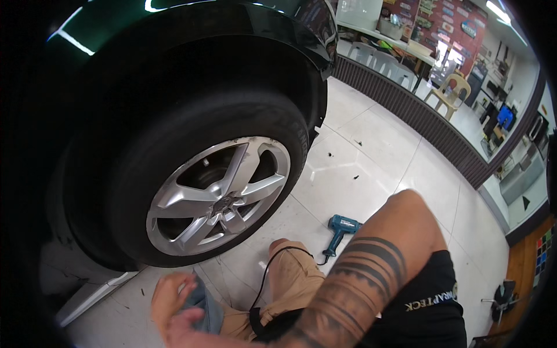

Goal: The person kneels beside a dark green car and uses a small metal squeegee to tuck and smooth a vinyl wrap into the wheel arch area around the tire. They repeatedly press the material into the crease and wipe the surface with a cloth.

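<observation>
My left hand is low in the picture, its fingers curled beside a grey-blue cloth near my thigh. Whether the fingers grip the cloth I cannot tell. Close against it is my right hand, smeared by motion; its tattooed forearm crosses in front of my black shirt. Ahead stands a silver alloy wheel with a black tyre, under a dark car's wheel arch. A teal pistol-shaped heat gun lies on the floor beside my knee, its front hidden by my forearm.
A black cord crosses my tan shorts. Small black scraps lie on the pale tiled floor. A ribbed dark low wall with glass runs along the right, chairs behind it. A black object rests at far right.
</observation>
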Motion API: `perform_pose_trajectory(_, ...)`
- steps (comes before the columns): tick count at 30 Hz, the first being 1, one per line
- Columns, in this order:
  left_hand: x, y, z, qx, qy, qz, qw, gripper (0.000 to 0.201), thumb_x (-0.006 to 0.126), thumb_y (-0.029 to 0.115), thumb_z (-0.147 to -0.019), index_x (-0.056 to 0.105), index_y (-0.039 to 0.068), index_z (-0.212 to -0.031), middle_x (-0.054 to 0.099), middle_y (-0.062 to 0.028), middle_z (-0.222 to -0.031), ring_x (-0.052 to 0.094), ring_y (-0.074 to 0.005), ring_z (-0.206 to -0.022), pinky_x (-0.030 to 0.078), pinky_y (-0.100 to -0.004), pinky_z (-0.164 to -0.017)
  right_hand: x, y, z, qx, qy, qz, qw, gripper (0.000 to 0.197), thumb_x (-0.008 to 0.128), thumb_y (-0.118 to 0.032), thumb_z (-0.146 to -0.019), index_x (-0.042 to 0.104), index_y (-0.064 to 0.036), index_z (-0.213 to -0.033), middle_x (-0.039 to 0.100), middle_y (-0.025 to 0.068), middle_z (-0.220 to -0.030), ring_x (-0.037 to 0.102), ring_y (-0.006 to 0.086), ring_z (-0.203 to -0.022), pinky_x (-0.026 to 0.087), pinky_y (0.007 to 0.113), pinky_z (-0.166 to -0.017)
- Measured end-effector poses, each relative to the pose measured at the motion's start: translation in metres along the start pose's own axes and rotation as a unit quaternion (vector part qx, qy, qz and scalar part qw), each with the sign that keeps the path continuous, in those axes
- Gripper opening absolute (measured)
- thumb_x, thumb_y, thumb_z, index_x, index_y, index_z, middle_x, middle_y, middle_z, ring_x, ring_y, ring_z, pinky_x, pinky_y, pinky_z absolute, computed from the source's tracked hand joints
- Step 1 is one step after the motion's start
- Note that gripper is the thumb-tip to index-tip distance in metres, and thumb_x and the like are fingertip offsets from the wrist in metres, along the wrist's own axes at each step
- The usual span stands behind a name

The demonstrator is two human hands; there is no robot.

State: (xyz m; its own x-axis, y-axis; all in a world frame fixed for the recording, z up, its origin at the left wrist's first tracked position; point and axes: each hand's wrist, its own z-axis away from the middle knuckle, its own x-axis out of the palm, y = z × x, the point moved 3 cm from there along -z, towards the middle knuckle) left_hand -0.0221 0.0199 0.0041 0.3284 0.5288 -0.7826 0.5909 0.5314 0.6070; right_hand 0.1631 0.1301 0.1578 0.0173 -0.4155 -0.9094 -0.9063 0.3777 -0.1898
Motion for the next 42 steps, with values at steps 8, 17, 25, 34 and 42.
perform_pose_trajectory(8,0.065,0.157,-0.171,0.295,-0.09,0.222,0.925,0.015,0.062,0.011,-0.083,0.064,-0.003,-0.087,0.061,-0.0124,-0.069,0.058,-0.0184,-0.061,0.045,-0.0304,-0.058,0.056,-0.011,0.085,-0.006,0.179,-0.377,0.909,0.019,0.054,-0.017,-0.085,0.057,-0.0009,-0.095,0.051,0.0127,-0.088,0.053,0.0273,-0.079,0.044,0.037,-0.06)
perform_pose_trajectory(17,0.131,0.273,-0.354,0.166,0.057,0.375,0.91,0.022,0.061,0.002,-0.083,0.062,-0.003,-0.105,0.065,-0.0126,-0.093,0.064,-0.0169,-0.081,0.052,-0.0268,-0.068,-0.01,0.016,0.167,0.163,-0.061,-0.127,0.976,0.016,0.058,-0.024,-0.076,0.062,-0.0084,-0.073,0.056,0.0106,-0.072,0.058,0.0244,-0.069,0.047,0.036,-0.06)
perform_pose_trajectory(25,0.162,0.305,-0.373,0.318,0.142,0.376,0.859,0.013,0.064,0.012,-0.084,0.064,0.001,-0.092,0.068,-0.0127,-0.086,0.066,-0.0281,-0.079,0.05,-0.0347,-0.071,-0.121,0.055,0.308,0.17,0.064,-0.235,0.955,0.018,0.052,-0.005,-0.091,0.069,0.0021,-0.087,0.069,0.0059,-0.082,0.062,0.013,-0.062,0.048,0.021,-0.053)
perform_pose_trajectory(34,0.172,0.287,-0.374,0.334,0.161,0.395,0.841,0.015,0.06,-0.003,-0.078,0.063,-0.001,-0.093,0.067,-0.0118,-0.086,0.066,-0.0227,-0.078,0.051,-0.0319,-0.073,0.012,0.209,0.405,0.23,0.687,-0.431,0.538,0.057,0.063,-0.009,-0.085,0.039,0.0022,-0.136,0.06,0.0079,-0.082,0.056,0.0155,-0.065,0.044,0.031,-0.062)
perform_pose_trajectory(42,0.174,0.29,-0.377,0.336,0.194,0.447,0.806,0.012,0.066,0.003,-0.079,0.062,-0.001,-0.089,0.067,-0.0131,-0.081,0.065,-0.0262,-0.075,0.05,-0.0339,-0.068,0.039,0.183,0.377,0.324,0.742,-0.337,0.481,0.018,0.049,-0.022,-0.098,0.054,-0.0042,-0.097,0.043,-0.0017,-0.059,0.033,0.0061,-0.047,0.029,0.02,-0.049)
